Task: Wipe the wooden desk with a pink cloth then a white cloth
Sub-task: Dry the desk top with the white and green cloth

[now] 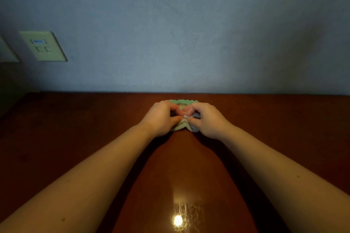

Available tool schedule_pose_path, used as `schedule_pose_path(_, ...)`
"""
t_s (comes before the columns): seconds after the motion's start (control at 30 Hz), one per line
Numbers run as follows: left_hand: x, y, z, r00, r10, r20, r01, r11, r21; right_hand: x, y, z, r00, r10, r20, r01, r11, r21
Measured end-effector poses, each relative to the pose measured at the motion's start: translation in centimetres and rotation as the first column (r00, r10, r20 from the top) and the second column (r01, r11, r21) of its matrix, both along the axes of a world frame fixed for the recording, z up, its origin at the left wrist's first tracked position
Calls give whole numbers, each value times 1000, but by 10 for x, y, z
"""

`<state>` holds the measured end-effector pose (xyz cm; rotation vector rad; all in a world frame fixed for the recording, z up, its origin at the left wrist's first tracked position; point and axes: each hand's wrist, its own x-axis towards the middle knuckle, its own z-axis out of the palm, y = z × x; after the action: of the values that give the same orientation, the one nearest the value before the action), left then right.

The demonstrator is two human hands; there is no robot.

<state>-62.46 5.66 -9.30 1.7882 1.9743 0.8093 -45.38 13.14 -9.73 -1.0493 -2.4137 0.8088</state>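
Both my hands meet over a small pile of cloths near the far edge of the wooden desk. My left hand and my right hand each pinch a whitish cloth that bunches between the thumbs and fingertips. A green scalloped cloth edge shows just beyond my fingers. A pinkish patch between my fingertips may be the pink cloth; I cannot tell. My hands hide most of the pile.
A grey-blue wall rises straight behind the desk's far edge. A pale wall outlet plate sits at the left. A lamp's bright reflection glints on the glossy desk near me.
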Motion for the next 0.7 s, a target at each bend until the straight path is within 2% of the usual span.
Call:
schedule_pose_path(0.13, -2, -6, -8, 998, -50, 31, 48, 998, 37, 13, -1, -4, 995, 93, -37, -93, 996, -4)
schedule_pose_path(0.33, -5, 30, 4, 997, 69, 20, -70, 997, 22, -19, 29, 1, 998, 5, -56, -4, 1000, 31)
schedule_pose_path(0.4, -5, 30, 4, 998, 54, 31, -55, 998, 25, -19, 28, 0, 998, -3, -66, 6, 999, 41)
schedule_pose_path(0.53, -3, 14, -8, 1000, -12, 11, 12, 999, 37, 1, 26, 1, 997, 64, 42, -66, 997, 32)
schedule_pose_path(0.6, -2, 14, -13, 1000, -14, 16, 13, 998, 59, 5, 29, -2, 994, 104, 18, -104, 994, 23)
schedule_pose_path(0.7, -6, 34, -6, 999, 30, 26, -31, 999, 33, -7, 43, -3, 997, 69, -31, -67, 996, 59)
